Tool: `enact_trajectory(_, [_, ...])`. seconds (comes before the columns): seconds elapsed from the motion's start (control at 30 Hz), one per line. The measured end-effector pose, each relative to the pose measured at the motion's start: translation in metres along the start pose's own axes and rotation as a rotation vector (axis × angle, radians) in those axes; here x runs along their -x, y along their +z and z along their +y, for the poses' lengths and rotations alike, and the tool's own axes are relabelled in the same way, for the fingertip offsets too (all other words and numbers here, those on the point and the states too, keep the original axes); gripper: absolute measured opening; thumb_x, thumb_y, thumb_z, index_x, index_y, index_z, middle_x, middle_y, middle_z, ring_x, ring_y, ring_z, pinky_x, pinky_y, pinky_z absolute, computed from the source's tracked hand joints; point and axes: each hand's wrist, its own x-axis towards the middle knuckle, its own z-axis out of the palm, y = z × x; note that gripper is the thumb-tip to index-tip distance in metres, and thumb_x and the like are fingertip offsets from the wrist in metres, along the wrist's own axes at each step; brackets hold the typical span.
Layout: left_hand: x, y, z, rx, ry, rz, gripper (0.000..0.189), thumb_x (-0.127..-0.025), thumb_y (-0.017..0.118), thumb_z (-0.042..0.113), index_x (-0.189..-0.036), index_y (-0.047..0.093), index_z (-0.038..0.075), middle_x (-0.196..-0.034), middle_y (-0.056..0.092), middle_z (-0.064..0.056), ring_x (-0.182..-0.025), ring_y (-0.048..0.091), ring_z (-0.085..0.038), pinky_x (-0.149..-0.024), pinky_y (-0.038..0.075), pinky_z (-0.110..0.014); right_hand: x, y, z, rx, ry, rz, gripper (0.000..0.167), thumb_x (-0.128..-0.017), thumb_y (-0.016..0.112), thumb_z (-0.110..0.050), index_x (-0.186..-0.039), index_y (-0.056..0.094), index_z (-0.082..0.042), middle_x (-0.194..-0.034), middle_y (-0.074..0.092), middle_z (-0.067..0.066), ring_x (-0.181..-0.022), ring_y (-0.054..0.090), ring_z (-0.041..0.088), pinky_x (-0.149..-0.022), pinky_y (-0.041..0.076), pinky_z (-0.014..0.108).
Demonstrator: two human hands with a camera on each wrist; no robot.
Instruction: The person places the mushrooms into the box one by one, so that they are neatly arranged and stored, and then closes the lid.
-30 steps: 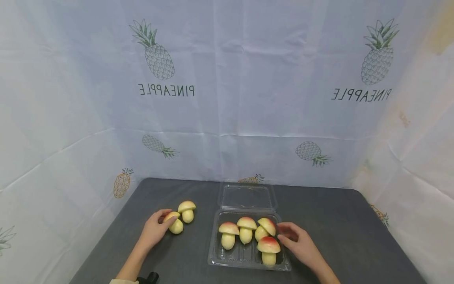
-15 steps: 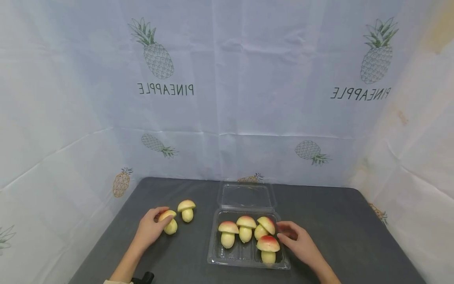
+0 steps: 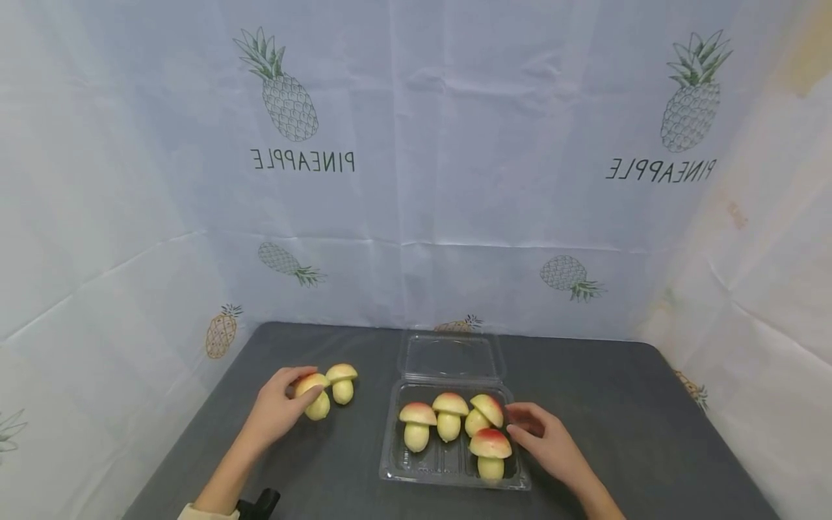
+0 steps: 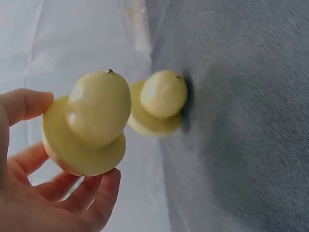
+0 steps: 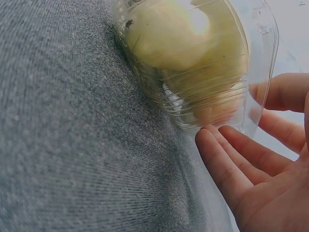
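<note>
My left hand (image 3: 279, 406) holds a toy mushroom (image 3: 317, 406) by its red-tinged cap, the pale yellow stem toward me. In the left wrist view, fingers and thumb lie round the cap of this mushroom (image 4: 99, 111). Another mushroom (image 3: 342, 391) stands just beyond, partly hidden behind the held one in that view. At the clear plastic container (image 3: 409, 477), my right hand (image 3: 549, 442) grips the right edge. In the right wrist view, the fingers (image 5: 227, 169) lie against the container's ribbed outer wall. Several mushrooms, including a redder one (image 3: 490, 468) at the front right, lie inside.
The container's clear lid (image 3: 451, 359) is folded back on the dark table (image 3: 604, 390). White cloth with pineapple prints (image 3: 487, 217) surrounds the table at the back and sides. A black strap piece (image 3: 263, 502) sits at the left wrist.
My left hand first drew its mushroom left, away from the other one, then moved it up and right, back close to it. The right hand stays at the container's edge.
</note>
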Motion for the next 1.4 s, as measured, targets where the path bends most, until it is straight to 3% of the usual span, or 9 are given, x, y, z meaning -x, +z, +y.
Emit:
enact_trajectory(0.37, [0.000,0.011,0.028,0.060,0.102,-0.007,0.043,-0.093,0.078,0.028,-0.128,0.069,0.006,-0.120,0.063,-0.007,-0.100,0.060,-0.019,-0.078,0.055,-0.029,0.000,0.001,0.001,0.006,-0.008,0.007,0.042,-0.096,0.072,-0.020,-0.131,0.062,0.000,-0.130,0.061,0.024,-0.103,0.068,0.021,-0.079,0.058,0.027])
enact_trajectory(0.93, [-0.002,0.035,0.066,0.110,0.194,-0.029,0.037,-0.088,0.081,0.018,-0.124,0.072,0.013,-0.117,0.064,0.001,-0.099,0.060,-0.015,-0.077,0.053,-0.028,0.000,0.001,0.001,-0.006,-0.005,0.010,0.041,-0.096,0.073,-0.019,-0.131,0.062,0.000,-0.130,0.061,0.023,-0.104,0.068,0.021,-0.079,0.058,0.027])
enact_trajectory(1.23, [-0.001,0.053,0.079,0.132,0.240,-0.086,0.037,-0.089,0.081,0.022,-0.124,0.072,0.017,-0.118,0.062,0.006,-0.102,0.057,-0.015,-0.080,0.054,-0.029,0.001,0.001,0.000,0.002,0.006,0.012,0.041,-0.096,0.072,-0.019,-0.131,0.062,0.000,-0.131,0.061,0.023,-0.104,0.068,0.022,-0.079,0.058,0.027])
enact_trajectory(1.4, [0.001,0.063,0.086,0.165,0.284,-0.121,0.036,-0.092,0.079,0.025,-0.126,0.071,0.017,-0.118,0.062,0.006,-0.096,0.060,-0.011,-0.077,0.053,-0.028,0.000,0.001,0.001,0.004,0.016,0.008,0.041,-0.096,0.072,-0.019,-0.131,0.062,0.000,-0.131,0.061,0.023,-0.105,0.068,0.024,-0.079,0.058,0.027])
